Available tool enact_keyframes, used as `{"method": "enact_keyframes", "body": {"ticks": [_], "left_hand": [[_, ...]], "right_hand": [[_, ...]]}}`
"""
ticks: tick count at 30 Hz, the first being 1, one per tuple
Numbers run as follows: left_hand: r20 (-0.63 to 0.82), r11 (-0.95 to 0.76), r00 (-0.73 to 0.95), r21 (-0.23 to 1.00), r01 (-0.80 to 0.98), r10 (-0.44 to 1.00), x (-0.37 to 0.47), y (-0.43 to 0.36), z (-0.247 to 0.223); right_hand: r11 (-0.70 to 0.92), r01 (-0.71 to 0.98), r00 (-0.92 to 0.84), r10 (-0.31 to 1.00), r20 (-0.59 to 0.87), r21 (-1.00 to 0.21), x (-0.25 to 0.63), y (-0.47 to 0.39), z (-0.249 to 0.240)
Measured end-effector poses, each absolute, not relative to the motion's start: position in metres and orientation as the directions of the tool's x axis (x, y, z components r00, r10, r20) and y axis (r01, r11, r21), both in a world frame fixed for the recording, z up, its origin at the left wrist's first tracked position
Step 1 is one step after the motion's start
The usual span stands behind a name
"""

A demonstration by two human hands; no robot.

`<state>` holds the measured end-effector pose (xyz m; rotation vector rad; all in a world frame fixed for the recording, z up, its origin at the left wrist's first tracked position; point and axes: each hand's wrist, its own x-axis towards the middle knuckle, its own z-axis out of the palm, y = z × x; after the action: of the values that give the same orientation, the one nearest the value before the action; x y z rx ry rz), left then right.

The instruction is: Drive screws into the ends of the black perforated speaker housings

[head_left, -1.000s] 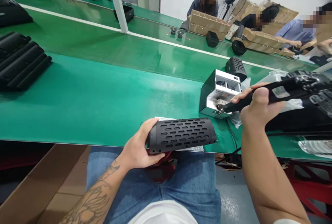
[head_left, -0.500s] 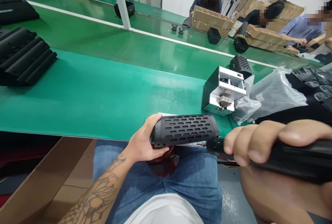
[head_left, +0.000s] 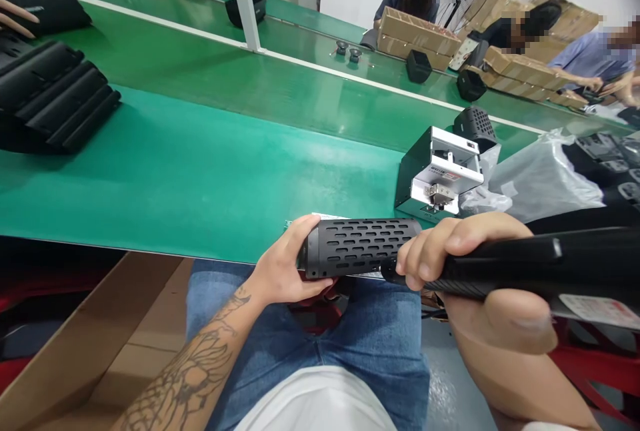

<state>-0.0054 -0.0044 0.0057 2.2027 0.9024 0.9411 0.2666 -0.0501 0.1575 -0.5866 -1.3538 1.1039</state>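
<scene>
A black slotted housing (head_left: 363, 244) lies at the near edge of the green bench (head_left: 200, 178). My left hand (head_left: 287, 264) grips its left end, thumb and fingers on either side. My right hand (head_left: 480, 264) is wrapped round a long black cylindrical tool (head_left: 540, 264), probably a power screwdriver. The tool's tip meets the lower right part of the housing; the exact contact point is hidden by my fingers. A silver and black boxy device (head_left: 443, 174) stands just behind the housing, to the right.
Stacked black housings (head_left: 55, 98) sit at the left, with another person's hand (head_left: 17, 18) above them. Clear plastic bags (head_left: 545, 171) lie at the right. A white post (head_left: 244, 4) rises behind. Several people work beyond the bench near cardboard boxes (head_left: 417, 34).
My right hand has moved left with the tool, whose tip is now at the housing. Another person's hand has appeared at the left. The whole view has shifted slightly.
</scene>
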Motion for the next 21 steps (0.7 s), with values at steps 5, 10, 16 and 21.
{"method": "enact_keyframes", "body": {"ticks": [5,10,16,21], "left_hand": [[0.411,-0.631,0.528,0.693,0.349,0.743,-0.005,-0.004,0.006],[0.401,-0.634,0.536,0.679,0.370,0.743,-0.007,-0.006,0.001],[0.371,-0.617,0.546,0.689,0.379,0.751,-0.007,-0.005,0.001],[0.367,-0.613,0.547,0.693,0.379,0.752,-0.006,-0.006,0.002]], "right_hand": [[0.364,-0.292,-0.174,0.889,0.423,-0.885,0.263,-0.050,0.154],[0.465,-0.250,-0.035,0.872,0.488,-0.849,0.247,-0.052,0.151],[0.405,-0.178,-0.064,0.905,0.421,-0.897,0.243,-0.050,0.151],[0.419,-0.227,-0.087,0.890,0.447,-0.879,0.245,-0.053,0.154]]}}
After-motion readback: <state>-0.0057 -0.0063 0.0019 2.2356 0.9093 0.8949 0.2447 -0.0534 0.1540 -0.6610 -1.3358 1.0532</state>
